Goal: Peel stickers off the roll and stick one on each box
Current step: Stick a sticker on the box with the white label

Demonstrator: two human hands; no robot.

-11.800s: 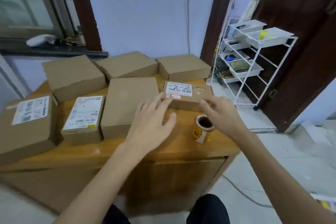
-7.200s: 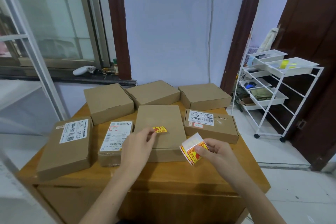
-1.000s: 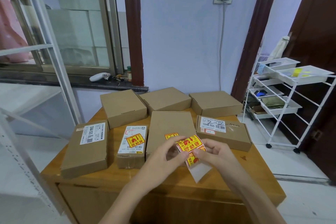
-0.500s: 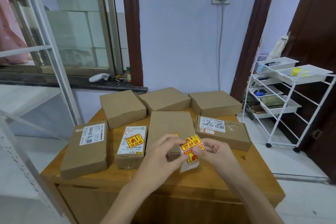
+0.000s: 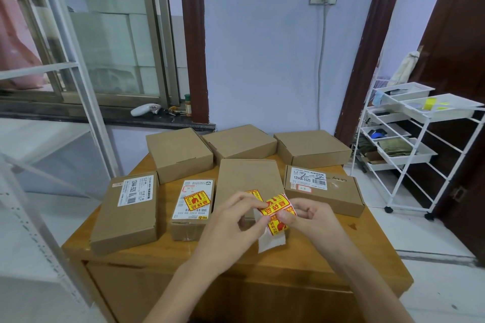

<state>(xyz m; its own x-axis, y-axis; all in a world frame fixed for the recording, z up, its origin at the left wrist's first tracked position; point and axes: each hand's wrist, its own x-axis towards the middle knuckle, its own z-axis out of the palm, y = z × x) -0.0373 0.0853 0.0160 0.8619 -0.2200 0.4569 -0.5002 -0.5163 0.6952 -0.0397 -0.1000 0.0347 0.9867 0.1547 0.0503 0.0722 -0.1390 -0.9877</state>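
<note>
Above the wooden table (image 5: 168, 252), right hand (image 5: 312, 217) clamped around the sticker roll (image 5: 278, 214), left hand (image 5: 231, 220) pinching its top sticker.

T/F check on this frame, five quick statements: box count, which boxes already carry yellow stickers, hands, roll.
1. Seven brown cardboard boxes sit on the wooden cabinet. True.
2. The small box with the white shipping label carries a yellow-and-red sticker. True.
3. All three back-row boxes carry stickers. False: their tops are bare.
4. The yellow sticker roll stands on the cabinet. False: the right hand and left hand hold it in the air.
5. The far-left long box has a yellow sticker. False: only a white label.
</note>
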